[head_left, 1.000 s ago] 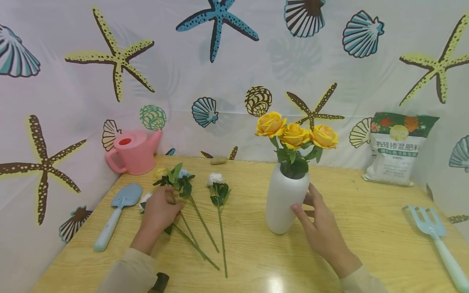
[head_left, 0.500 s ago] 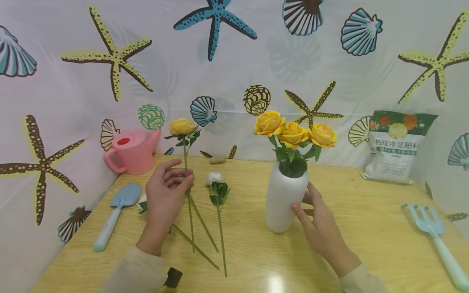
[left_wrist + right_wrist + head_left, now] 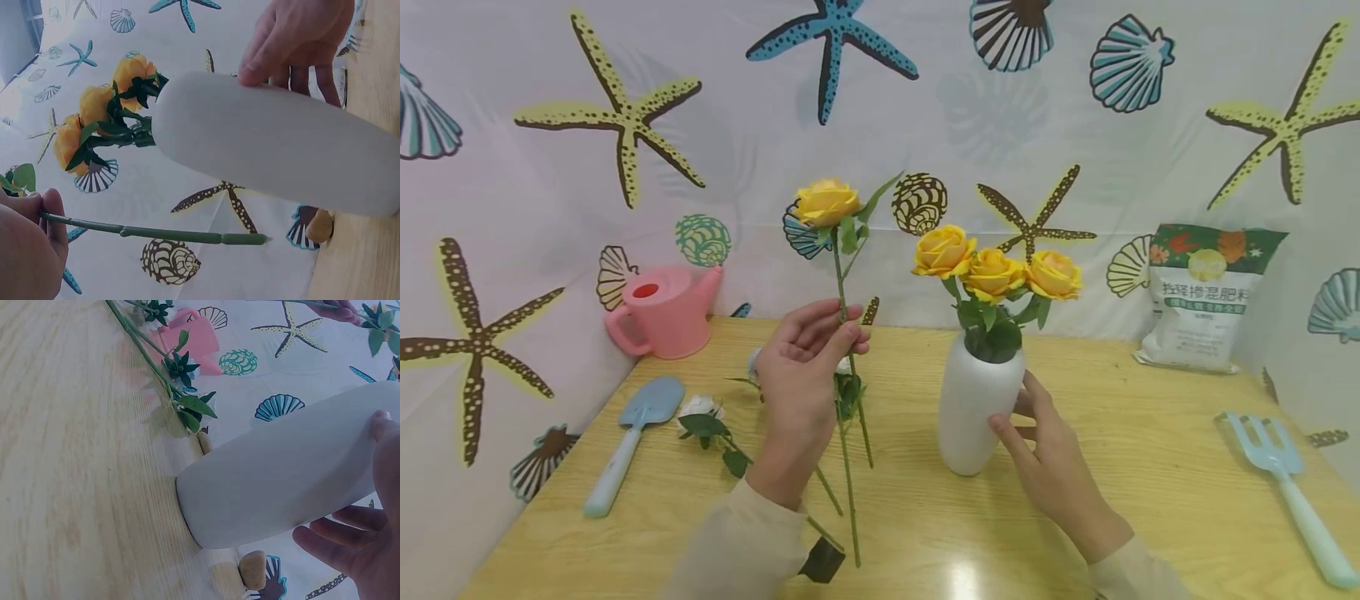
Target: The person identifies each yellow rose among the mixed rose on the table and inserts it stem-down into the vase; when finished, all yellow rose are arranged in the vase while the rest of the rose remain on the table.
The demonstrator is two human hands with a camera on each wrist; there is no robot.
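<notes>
My left hand (image 3: 848,331) pinches the green stem (image 3: 156,234) of a yellow rose (image 3: 827,201) and holds it upright above the table, left of the vase. The stem's lower end hangs free in the air. My right hand (image 3: 1013,414) grips the white vase (image 3: 976,412), thumb on the front and fingers (image 3: 340,547) behind it. The vase (image 3: 281,475) stands on the wooden table (image 3: 1150,467) with three yellow roses (image 3: 994,272) in it. In the left wrist view the cut end of the stem points toward the vase (image 3: 275,144).
Two white roses (image 3: 700,408) with long stems (image 3: 150,353) lie on the table left of the vase. A pink watering can (image 3: 658,312) and blue trowel (image 3: 628,446) are at left. A fertilizer bag (image 3: 1206,296) and blue hand fork (image 3: 1285,479) are at right. A patterned curtain backs the table.
My left hand has picked the yellow rose off the table, lifted it upright and carried it right toward the vase. The right hand has stayed on the vase.
</notes>
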